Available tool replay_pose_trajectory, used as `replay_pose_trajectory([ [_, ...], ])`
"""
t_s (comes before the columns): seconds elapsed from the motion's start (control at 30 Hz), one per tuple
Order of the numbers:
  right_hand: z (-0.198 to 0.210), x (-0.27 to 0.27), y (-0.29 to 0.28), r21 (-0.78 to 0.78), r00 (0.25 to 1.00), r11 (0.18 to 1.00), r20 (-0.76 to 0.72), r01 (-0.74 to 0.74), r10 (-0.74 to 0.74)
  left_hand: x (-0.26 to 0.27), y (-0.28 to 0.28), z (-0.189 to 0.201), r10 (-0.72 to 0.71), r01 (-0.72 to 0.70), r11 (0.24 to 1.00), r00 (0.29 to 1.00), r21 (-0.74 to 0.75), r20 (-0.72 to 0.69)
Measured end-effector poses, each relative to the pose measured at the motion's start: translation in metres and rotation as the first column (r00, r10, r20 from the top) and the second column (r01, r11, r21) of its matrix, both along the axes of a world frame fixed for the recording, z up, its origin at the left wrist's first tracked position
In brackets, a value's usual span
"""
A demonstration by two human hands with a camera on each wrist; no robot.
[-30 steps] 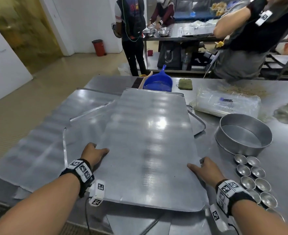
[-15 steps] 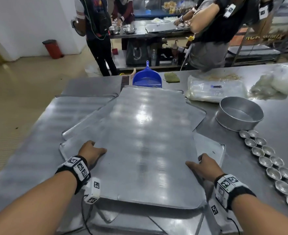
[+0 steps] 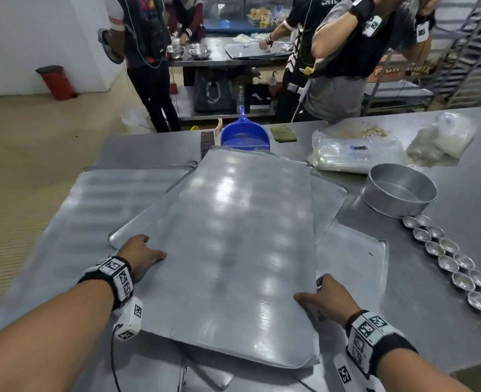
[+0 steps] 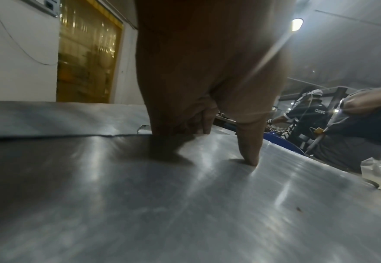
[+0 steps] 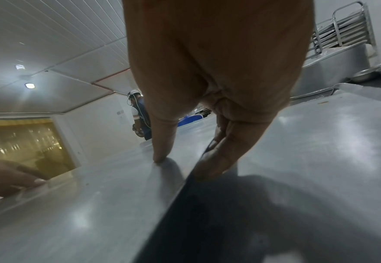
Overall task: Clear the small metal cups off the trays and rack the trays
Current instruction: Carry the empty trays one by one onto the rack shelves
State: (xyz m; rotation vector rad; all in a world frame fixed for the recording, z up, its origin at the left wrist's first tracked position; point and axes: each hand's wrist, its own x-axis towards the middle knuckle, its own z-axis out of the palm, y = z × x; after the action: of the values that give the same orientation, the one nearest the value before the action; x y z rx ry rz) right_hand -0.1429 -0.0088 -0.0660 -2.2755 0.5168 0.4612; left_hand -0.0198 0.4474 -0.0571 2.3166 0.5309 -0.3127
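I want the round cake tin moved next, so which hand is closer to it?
Right. The right hand grips the top tray's right edge, on the round tin's side; the left hand holds the opposite edge.

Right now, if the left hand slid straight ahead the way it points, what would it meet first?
The left hand grips the top tray's left edge. Ahead lies only more tray edge and the trays beneath; the brush and blue dustpan come first, though depth is uncertain.
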Motion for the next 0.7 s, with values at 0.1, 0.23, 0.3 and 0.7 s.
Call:
replay_pose_trajectory([
  [0.1,-0.002,0.002,0.013,-0.018,1.000,0.999,0.003,0.028,-0.028,0.015,0.006,0.002,-0.066,0.066,0.996,0.998,0.059,-0.002],
  [0.23,-0.006,0.004,0.030,-0.021,0.997,0.997,0.003,0.073,-0.073,0.036,0.014,0.000,-0.135,0.137,0.978,0.991,0.157,-0.021],
  [0.3,-0.006,0.005,0.041,-0.037,0.997,0.997,-0.003,0.075,-0.075,0.046,0.020,0.001,-0.181,0.185,0.966,0.983,0.183,-0.036],
  [0.7,-0.012,0.003,0.079,-0.106,0.997,0.993,-0.051,0.049,-0.054,0.072,0.051,-0.012,-0.270,0.286,0.922,0.958,0.261,-0.096],
])
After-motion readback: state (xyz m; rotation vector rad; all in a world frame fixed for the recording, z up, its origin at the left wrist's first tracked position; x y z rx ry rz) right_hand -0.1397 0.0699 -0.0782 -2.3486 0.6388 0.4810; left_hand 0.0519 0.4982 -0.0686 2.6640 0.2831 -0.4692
